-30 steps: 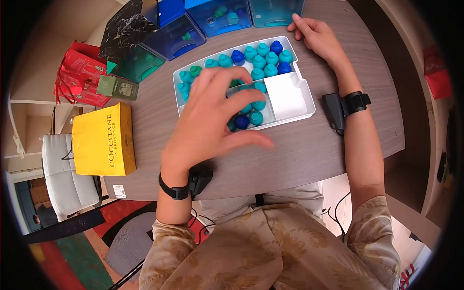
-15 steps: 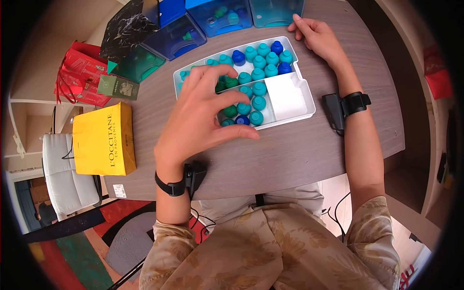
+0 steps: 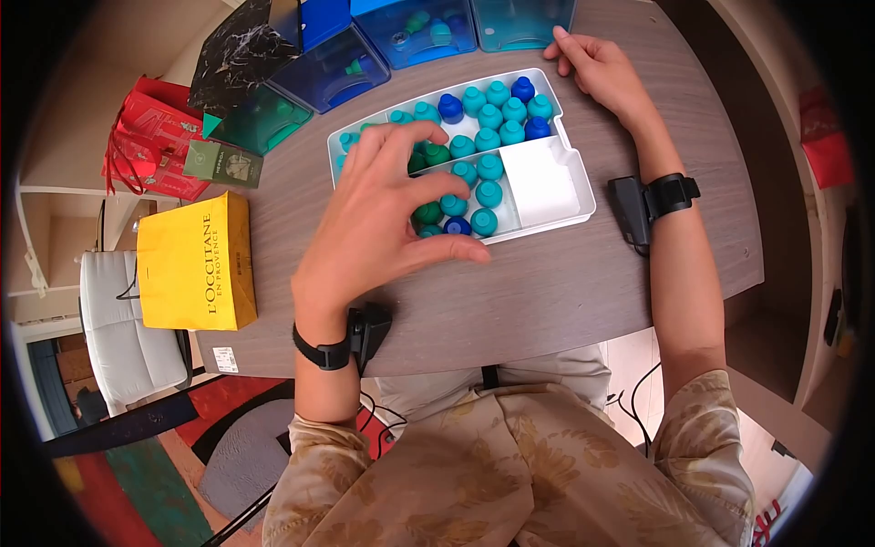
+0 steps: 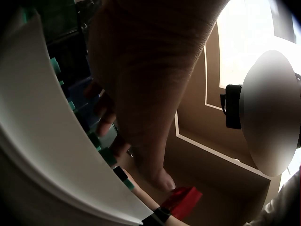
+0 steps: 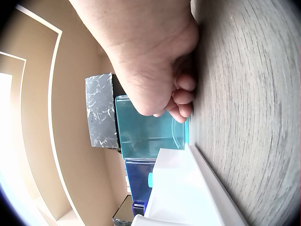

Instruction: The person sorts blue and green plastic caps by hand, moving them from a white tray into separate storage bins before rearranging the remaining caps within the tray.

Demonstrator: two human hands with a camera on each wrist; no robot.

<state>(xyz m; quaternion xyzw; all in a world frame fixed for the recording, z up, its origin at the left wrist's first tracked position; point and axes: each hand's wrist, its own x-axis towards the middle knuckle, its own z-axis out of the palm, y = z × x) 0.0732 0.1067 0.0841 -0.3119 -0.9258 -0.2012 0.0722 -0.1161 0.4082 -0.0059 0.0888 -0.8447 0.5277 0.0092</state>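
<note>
A white divided tray holds several small bottle-shaped pieces: teal ones, dark blue ones and green ones. Over the tray's left part hovers my left hand, thumb and fingers bent and spread wide apart. Its fingers lie among the green and teal pieces in the head view and hide some of them; the gap between thumb and index finger shows nothing gripped. My right hand rests on the table beyond the tray's far right corner, its fingers loosely curled and holding nothing.
Clear-fronted bins in blue, teal and green line the back, some with pieces inside. On the left stand a yellow paper bag, a red gift bag and a small green box. The wooden table ends near the person's lap.
My left hand has drawn back to the left over the tray, then held nearly still. A green and a teal piece beside its fingers have shifted slightly left. The right hand has stayed put.
</note>
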